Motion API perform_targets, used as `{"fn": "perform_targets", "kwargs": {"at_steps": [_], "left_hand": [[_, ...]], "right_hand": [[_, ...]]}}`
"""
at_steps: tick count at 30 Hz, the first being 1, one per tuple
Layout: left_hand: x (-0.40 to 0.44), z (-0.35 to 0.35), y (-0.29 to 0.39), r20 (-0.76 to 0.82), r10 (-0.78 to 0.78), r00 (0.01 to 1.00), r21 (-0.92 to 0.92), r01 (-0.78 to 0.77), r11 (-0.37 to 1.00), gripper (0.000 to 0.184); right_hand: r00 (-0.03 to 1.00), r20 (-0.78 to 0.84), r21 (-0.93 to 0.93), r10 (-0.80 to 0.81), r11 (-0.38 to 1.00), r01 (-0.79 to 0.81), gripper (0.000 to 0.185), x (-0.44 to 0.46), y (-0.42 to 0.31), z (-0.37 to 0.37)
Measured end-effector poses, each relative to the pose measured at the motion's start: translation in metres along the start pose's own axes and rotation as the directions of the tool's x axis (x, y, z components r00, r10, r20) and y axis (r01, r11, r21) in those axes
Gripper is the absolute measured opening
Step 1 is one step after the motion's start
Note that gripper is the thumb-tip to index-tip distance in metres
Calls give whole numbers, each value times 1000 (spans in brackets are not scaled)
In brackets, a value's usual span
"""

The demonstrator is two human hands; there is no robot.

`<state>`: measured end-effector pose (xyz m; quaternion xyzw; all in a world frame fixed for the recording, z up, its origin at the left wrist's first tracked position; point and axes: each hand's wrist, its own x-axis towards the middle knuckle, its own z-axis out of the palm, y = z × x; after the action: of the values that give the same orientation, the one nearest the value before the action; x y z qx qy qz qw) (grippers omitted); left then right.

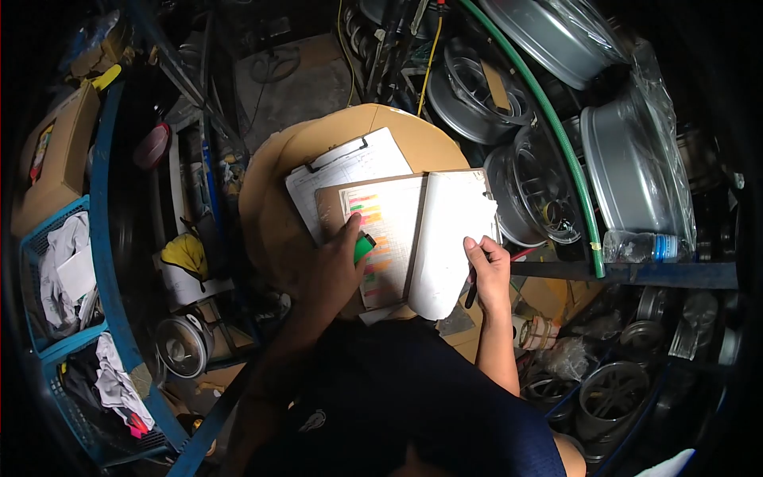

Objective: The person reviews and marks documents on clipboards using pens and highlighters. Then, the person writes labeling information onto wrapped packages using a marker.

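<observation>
A brown clipboard [328, 208] lies tilted on a round cardboard-topped surface [270, 159]. Its sheet [397, 230] bears rows of orange, green and pink highlighting. My left hand [340, 262] is closed around a green highlighter [363, 246] over the sheet's left side. At the right, my right hand [488, 266] pinches the edge of white pages [449, 238] folded back over the clipboard's right half; a dark pen [471, 294] sticks out below its fingers. Behind lies a second clipboard with printed paper [381, 157], partly covered by the first.
Silver wheel rims [624, 171] fill racks on the right, behind a green pole [568, 159]. A plastic bottle [640, 246] lies on the rack's blue beam. Blue baskets [36, 278] with cloths and a cardboard box [60, 159] stand at the left.
</observation>
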<state>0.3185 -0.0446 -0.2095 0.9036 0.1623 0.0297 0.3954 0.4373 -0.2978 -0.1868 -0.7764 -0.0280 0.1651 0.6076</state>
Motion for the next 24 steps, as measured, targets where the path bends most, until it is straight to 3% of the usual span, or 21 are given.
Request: {"fn": "perform_targets", "kwargs": {"at_steps": [7,10,13,15,19,24], "left_hand": [[6,-9,5,115,-112,987,48,107,993,74],[7,-9,4,116,-73,991,51,68,996,68],[9,-2,9,-48,-12,999,54,14,998,64],[12,-1,22,-13,-42,999,112,43,993,63],[14,9,32,54,-51,997,238,37,971,66],[13,16,26,35,-31,999,220,23,975,72]], "right_hand": [[999,-33,32,-23,999,24,27,4,4,-14],[993,-81,90,-82,992,89,26,6,10,-18],[996,-89,116,-1,993,11,26,4,9,-28],[994,-106,170,-13,985,31,27,3,11,-28],[993,-116,100,-20,994,31,27,1,11,-35],[995,-98,83,-8,996,16,29,-3,16,-27]]}}
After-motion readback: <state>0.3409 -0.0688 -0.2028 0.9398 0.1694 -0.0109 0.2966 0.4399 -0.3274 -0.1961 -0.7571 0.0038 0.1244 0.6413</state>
